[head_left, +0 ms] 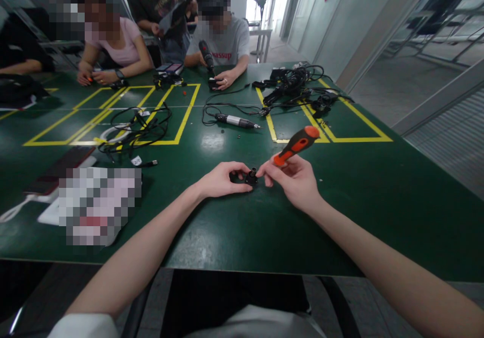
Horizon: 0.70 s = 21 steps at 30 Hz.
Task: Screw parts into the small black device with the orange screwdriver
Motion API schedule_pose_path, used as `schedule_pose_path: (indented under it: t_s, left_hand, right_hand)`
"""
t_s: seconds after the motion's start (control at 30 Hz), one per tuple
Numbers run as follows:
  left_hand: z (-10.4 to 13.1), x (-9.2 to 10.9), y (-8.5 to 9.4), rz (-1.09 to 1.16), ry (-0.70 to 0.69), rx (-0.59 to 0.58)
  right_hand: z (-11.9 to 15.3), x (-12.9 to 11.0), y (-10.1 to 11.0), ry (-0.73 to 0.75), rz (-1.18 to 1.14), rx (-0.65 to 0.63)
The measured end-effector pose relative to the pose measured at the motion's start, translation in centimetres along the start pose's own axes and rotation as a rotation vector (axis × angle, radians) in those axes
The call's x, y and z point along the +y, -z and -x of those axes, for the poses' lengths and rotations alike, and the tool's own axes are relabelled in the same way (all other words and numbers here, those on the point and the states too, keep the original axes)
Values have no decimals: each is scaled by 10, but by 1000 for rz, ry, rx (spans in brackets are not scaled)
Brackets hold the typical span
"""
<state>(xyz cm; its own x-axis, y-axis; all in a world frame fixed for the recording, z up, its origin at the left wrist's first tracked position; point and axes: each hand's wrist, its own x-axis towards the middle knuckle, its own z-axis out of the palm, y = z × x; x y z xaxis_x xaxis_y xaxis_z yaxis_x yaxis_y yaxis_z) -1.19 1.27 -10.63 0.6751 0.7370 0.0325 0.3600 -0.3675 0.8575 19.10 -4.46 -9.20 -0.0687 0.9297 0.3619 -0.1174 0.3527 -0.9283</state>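
On the green table, my left hand (227, 179) curls around a small black part (250, 178), its thumb and fingers closed on the sides. A short dark post stands up from that part. My right hand (293, 179) grips a screwdriver (297, 145) with an orange and black handle, which tilts up and to the right. Its shaft is hidden behind my fingers. The right forefinger points at the black part and is close to it; whether they touch, I cannot tell.
Ahead lies a silver and black electric screwdriver (237, 121) with a cord. Tangled black cables (293, 83) lie at the far right, more cables (132, 126) at the left. A phone (62, 169) rests left. Across the table (378, 192), a person (223, 36) holds a power tool.
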Motion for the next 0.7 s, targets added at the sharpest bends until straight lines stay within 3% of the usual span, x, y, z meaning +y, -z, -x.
schedule_pose_path:
  t_s: [0.33,0.57,0.7]
  left_hand:
    - [0,-1,0,3,-10,3]
    - [0,-2,0,0,-28,1]
    - [0,-3,-1,-7,-16,7]
  right_hand:
    - [-1,3,4,-21,76,73]
    - [0,1,1,-15,-1,-14]
    - [1,-1,0,-13,0,5]
